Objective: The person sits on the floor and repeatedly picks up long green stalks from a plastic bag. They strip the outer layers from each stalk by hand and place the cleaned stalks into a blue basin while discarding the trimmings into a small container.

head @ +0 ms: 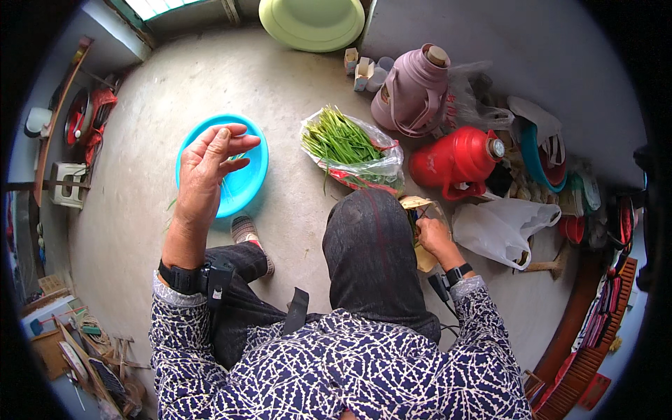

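Observation:
My left hand (207,157) is raised over a blue plastic basin (247,181) on the floor, thumb close to the curled fingers; whether it pinches anything is too small to tell. A few thin green stalks lie in the basin, partly hidden by the hand. Low beside my right knee, my right hand (434,236) reaches into an open box or bag (426,258); its fingertips are partly hidden, and what they touch is unclear. A clear plastic bag (375,170) full of long green stalks, like garlic chives (344,137), lies between basin and flasks.
Right of the greens stand a pink thermos flask (412,94) and a red one (451,163). A white plastic bag (499,226) lies near my right wrist. A pale green basin (312,23) leans at the back; small cartons (363,72) stand beside it.

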A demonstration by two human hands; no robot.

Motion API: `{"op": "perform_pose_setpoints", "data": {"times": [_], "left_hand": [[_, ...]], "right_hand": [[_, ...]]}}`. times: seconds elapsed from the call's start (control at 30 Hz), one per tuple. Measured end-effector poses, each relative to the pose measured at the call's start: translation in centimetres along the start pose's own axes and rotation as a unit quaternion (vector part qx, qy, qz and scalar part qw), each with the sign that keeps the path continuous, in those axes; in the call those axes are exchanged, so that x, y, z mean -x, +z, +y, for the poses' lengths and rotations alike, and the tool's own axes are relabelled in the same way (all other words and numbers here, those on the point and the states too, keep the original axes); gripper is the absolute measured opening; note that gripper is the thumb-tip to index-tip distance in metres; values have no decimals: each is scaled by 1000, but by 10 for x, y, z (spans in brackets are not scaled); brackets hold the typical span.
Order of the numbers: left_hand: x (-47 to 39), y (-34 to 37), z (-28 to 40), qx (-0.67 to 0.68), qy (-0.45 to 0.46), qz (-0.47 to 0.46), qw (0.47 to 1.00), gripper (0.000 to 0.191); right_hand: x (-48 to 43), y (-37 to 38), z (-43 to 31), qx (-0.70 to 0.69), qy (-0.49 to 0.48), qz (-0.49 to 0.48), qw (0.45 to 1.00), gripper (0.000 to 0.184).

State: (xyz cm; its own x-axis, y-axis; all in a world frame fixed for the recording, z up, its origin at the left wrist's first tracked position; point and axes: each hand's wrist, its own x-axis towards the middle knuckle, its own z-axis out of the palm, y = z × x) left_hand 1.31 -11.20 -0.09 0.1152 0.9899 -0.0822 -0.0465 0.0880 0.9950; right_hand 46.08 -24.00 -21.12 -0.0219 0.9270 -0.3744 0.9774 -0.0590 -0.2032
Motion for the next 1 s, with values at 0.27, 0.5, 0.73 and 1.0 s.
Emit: {"op": "perform_pose_setpoints", "data": {"times": [0.27, 0.5, 0.73, 1.0], "left_hand": [[3, 6, 3, 24, 6, -25, 999, 33], [4, 6, 1, -6, 25, -32, 999, 33], [-1, 6, -2, 6, 6, -32, 999, 32], [-5, 7, -1, -14, 4, -31, 999, 33]], "right_hand": [[-6, -3, 18, -552, 131, -63, 821, 17], [-1, -6, 14, -643, 154, -59, 748, 22], [-1, 3, 11, -580, 208, -50, 786, 15], [-4, 13, 8, -202, 122, 76, 969, 24]]}}
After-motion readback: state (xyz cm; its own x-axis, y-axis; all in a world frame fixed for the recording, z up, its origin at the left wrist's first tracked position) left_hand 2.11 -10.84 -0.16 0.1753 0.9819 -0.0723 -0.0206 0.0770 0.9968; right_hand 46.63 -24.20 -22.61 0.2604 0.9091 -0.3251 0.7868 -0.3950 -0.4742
